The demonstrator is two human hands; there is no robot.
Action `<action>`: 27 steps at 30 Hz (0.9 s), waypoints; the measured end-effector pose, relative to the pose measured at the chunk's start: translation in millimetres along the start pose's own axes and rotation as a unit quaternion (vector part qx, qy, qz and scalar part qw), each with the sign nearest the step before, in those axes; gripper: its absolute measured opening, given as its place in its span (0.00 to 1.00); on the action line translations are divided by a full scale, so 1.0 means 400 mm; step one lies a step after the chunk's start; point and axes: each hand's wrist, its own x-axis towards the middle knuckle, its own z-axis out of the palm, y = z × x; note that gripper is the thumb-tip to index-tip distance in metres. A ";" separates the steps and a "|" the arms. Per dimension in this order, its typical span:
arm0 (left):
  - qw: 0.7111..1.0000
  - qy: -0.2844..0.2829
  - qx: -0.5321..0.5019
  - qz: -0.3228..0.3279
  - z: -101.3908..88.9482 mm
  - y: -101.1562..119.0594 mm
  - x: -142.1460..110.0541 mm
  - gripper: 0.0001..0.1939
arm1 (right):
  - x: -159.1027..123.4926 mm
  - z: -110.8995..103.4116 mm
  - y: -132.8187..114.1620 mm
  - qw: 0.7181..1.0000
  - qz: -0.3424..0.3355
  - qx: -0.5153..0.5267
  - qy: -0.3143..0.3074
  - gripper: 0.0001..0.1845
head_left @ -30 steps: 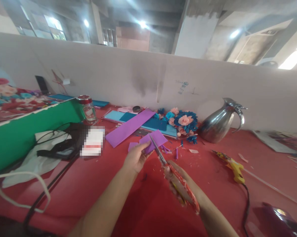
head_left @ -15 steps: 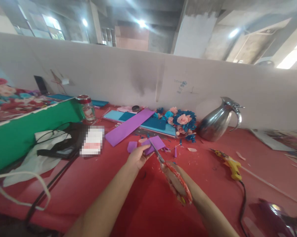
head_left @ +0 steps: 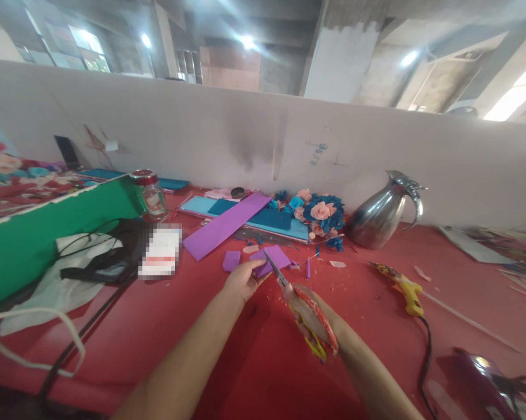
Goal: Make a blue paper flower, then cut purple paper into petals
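My left hand (head_left: 244, 280) pinches a purple piece of paper (head_left: 279, 256) by its near left edge, above the red table. In my right hand (head_left: 317, 303) is a pair of scissors (head_left: 313, 318) with red and yellow handles; the blades lie across the purple paper, close to my left fingertips. Part of my right hand is hidden behind the handles. Just left of the held paper rests a small purple piece (head_left: 232, 261). A long purple strip (head_left: 227, 226) lies farther back across blue sheets (head_left: 269, 220).
Blue and pink paper flowers (head_left: 321, 213) stand by a metal jug (head_left: 380, 210). A yellow glue gun (head_left: 405, 289) with a black cord lies at right. At left are a lidded glass jar (head_left: 152, 195), a green box side (head_left: 70, 233) and a black bag (head_left: 109, 256).
The scissors' yellow handle has swung away from the red one, so the handles are farther apart. The whole view has shifted slightly; the left hand keeps its hold on the paper.
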 end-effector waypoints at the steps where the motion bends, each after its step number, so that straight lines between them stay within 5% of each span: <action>1: 1.000 0.000 0.001 -0.001 0.000 -0.001 0.000 0.10 | -0.001 0.000 0.000 1.000 0.005 -0.017 0.003 0.30; 9: 1.000 -0.011 0.021 0.015 0.004 -0.006 0.001 0.08 | 0.004 0.003 -0.002 0.993 0.004 -0.117 0.011 0.27; 16: 0.998 0.001 0.047 0.051 0.003 -0.009 -0.009 0.08 | 0.022 -0.001 0.018 1.000 0.012 -0.019 0.008 0.28; 20: 0.986 0.021 0.083 0.141 0.003 -0.020 -0.042 0.06 | 0.019 -0.010 -0.015 0.998 0.001 0.055 -0.008 0.29; 23: 0.966 -0.047 0.172 0.190 0.011 -0.037 -0.075 0.06 | 0.014 -0.026 -0.037 0.996 -0.023 0.090 0.013 0.29; 27: 0.943 -0.189 0.257 0.097 0.020 -0.061 -0.111 0.11 | 0.013 -0.053 -0.046 0.985 -0.093 0.090 0.113 0.26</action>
